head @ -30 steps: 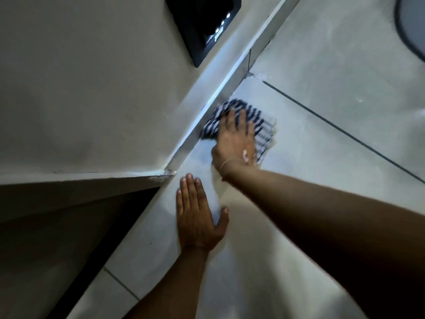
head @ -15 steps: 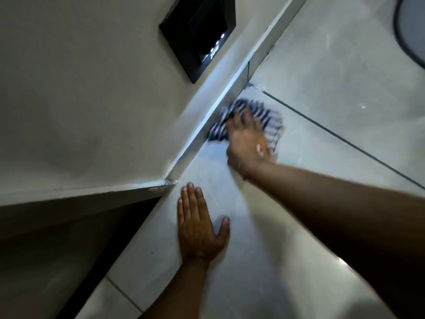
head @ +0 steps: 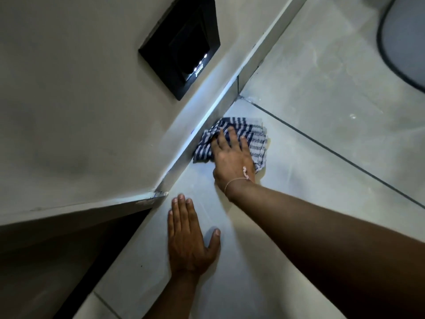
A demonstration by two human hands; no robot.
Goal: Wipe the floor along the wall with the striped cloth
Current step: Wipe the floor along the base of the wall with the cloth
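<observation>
The blue-and-white striped cloth [head: 250, 137] lies bunched on the pale floor tile, its left edge against the skirting board [head: 207, 118] of the wall. My right hand [head: 232, 160] presses down on the cloth with fingers spread over it, a thin bracelet at the wrist. My left hand [head: 188, 238] rests flat on the floor tile nearer to me, fingers together, thumb out, holding nothing.
A black wall panel [head: 184, 49] with small lights sits above the skirting. A wall corner [head: 158, 196] juts out left of my left hand, with a dark gap below it. Dark grout lines [head: 322, 146] cross the tiles. A dark curved object [head: 402, 47] is at the top right.
My right hand has slid the cloth along the skirting, first away, then a little back toward me. My left hand has stayed planted on the tile.
</observation>
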